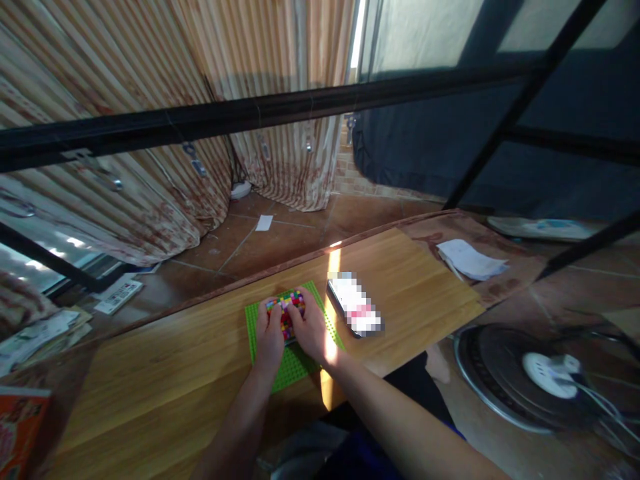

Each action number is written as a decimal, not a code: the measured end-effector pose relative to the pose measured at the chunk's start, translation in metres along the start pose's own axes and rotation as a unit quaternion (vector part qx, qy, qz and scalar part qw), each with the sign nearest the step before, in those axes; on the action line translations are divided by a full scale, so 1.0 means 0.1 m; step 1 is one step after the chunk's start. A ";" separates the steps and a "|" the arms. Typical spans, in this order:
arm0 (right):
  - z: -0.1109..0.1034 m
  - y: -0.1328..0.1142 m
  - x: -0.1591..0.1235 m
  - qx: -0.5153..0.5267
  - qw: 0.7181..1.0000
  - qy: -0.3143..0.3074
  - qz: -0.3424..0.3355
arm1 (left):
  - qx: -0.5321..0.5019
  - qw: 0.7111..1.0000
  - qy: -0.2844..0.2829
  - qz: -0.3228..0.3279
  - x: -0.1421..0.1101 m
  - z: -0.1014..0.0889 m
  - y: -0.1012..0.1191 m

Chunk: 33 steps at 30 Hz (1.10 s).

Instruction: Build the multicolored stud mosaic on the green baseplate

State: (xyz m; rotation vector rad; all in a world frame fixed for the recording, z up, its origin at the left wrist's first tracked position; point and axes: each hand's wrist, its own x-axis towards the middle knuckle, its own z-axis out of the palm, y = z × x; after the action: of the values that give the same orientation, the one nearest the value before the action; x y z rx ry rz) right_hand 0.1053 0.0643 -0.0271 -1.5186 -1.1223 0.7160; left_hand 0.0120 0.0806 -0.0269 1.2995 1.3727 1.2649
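Observation:
A green studded baseplate (293, 367) lies on the wooden table. On its upper part sits a block of small multicoloured toy bricks (287, 313), in pink, red, yellow, blue and other colours. My left hand (269, 333) is curled around the block's left side, its thumb resting on top. From the right, my right hand (311, 327) wraps the opposite side, with its thumb also over the top. The fingertips at the far edge are partly hidden, and the single bricks are too small to tell apart. Just right of the baseplate lies a phone (356, 305) with its screen blurred out.
The wooden tabletop (165, 373) rests over a patterned brown cloth. White papers (470, 259) lie beyond its right end. A dark metal rail (280, 110) crosses ahead, before striped curtains (150, 80). A power strip (547, 375) with cables sits on a round dark stool at right.

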 end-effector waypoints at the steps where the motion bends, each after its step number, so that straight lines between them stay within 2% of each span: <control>1: 0.00 0.01 -0.01 0.000 1.000 -0.002 0.000 | 0.001 1.000 0.003 0.000 -0.01 0.00 0.00; 14: -0.02 0.02 -0.03 0.032 0.999 -0.005 -0.004 | -0.045 0.998 0.005 -0.043 -0.05 0.01 0.02; 20: -0.12 0.14 0.05 0.150 0.985 -0.079 0.028 | -0.192 0.978 -0.036 -0.078 -0.05 -0.02 -0.01; 24: -0.20 0.20 0.08 0.227 0.962 -0.138 0.060 | -0.217 0.970 -0.065 -0.083 -0.08 -0.04 0.02; 33: -0.17 0.31 0.12 0.190 0.971 -0.140 0.048 | -0.194 0.975 -0.058 -0.090 -0.08 -0.01 0.05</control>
State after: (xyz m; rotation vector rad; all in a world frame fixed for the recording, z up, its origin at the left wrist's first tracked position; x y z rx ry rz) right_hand 0.1334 0.0686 -0.0509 -1.1745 -1.0465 1.1685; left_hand 0.0123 0.0727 -0.0224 0.9410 1.0699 1.2361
